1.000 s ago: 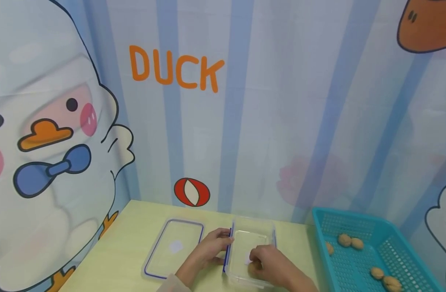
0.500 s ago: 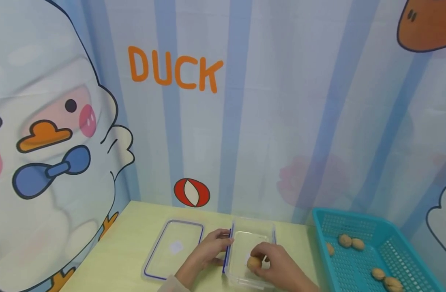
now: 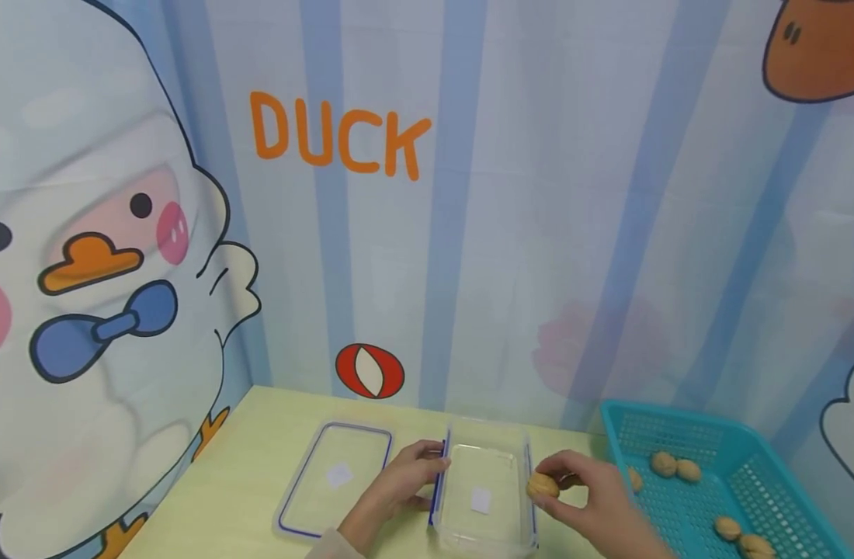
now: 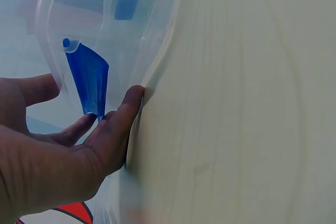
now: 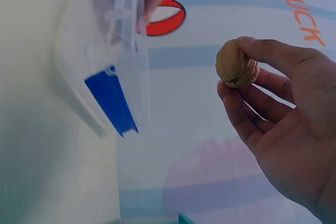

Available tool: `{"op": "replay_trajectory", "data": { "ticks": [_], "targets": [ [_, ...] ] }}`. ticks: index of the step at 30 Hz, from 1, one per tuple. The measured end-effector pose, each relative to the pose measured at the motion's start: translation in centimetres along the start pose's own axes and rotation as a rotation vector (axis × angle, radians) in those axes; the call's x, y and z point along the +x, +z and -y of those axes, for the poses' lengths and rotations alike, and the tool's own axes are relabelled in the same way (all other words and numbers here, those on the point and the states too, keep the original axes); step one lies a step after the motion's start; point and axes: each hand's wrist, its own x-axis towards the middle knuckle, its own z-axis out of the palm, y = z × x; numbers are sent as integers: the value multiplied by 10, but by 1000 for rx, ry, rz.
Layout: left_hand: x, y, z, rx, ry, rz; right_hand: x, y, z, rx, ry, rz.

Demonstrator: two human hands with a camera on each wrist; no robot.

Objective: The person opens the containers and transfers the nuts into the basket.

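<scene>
My right hand (image 3: 595, 497) pinches a walnut (image 3: 542, 486) between thumb and fingertips, just outside the right rim of a clear plastic food container (image 3: 493, 536). The right wrist view shows the ridged shell of the walnut (image 5: 236, 65) held clear of the container wall. At the container's left side rests my left hand (image 3: 406, 477), its fingers touching the outer wall around a blue latch flap (image 4: 90, 80). Those fingers (image 4: 123, 119) look fairly straight in the left wrist view. A white paper piece (image 3: 480, 500) shows at the container's bottom.
A clear lid with a blue seal (image 3: 332, 497) lies left of the container on the pale yellow table (image 3: 238, 473). At the right stands a turquoise basket (image 3: 769, 466) with several walnuts (image 3: 663, 464). A printed duck curtain (image 3: 497, 233) hangs behind.
My right hand, holding the walnut, has lifted out of the container and moved right, past its right rim. The left hand has stayed at the container's left side.
</scene>
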Motion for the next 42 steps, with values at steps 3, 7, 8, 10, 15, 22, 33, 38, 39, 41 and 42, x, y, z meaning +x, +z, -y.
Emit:
{"op": "replay_trajectory", "data": {
  "ticks": [3,7,8,10,15,22,33,38,39,41,42],
  "targets": [
    [-1,2,0,8,-7,-7,-9,-17,0,-34,119,-52],
    [-1,2,0,-3,0,-5,-21,-39,-2,-130,233,-130],
    [-1,2,0,-5,1,-4,-23,-43,-3,-147,253,-145],
    [-1,0,1,-3,0,-7,-27,-52,-6,-154,318,-146],
    [-3,-4,5,9,-1,-15,-32,-66,-23,-174,470,-212],
    [-3,-5,4,9,-4,-12,-36,-80,-48,-183,568,-170],
    [-2,-2,1,16,-15,-18,-44,-83,-72,-280,585,-104],
    [-2,-1,0,26,-11,-22,-46,-82,-77,-294,584,-93],
    [-2,0,-1,27,-10,-24,-47,-82,-77,-291,582,-95],
    [-1,0,-1,26,-7,-24,-47,-81,-78,-289,578,-101],
    [-1,0,-1,25,-6,-23,-47,-81,-78,-285,579,-101]
  ]
}}
